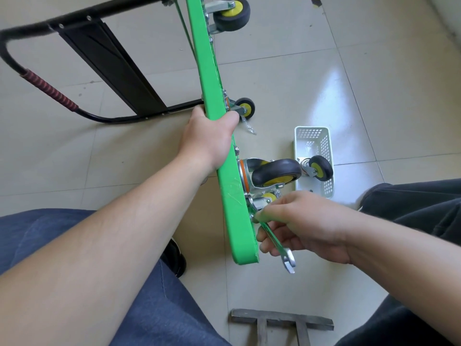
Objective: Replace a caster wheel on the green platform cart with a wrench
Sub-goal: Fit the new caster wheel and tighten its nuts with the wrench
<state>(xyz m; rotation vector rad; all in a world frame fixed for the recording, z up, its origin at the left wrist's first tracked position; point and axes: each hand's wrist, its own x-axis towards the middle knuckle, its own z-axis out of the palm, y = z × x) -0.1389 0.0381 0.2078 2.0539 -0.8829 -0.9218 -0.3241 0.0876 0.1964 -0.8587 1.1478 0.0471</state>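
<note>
Both forearms are bare from the wrist up to the edge of the view, with no sleeves, watch, rings or gloves to be seen on the left hand (208,139) or the right hand (303,224). The left leg (82,245) wears blue trousers of a soft, slightly mottled cloth with a seam running down the lower part. The right leg (424,208) is in darker, near-black trousers that gather in loose folds. A black shoe (175,258) with a white edge along its sole shows just past the blue trouser leg.
</note>
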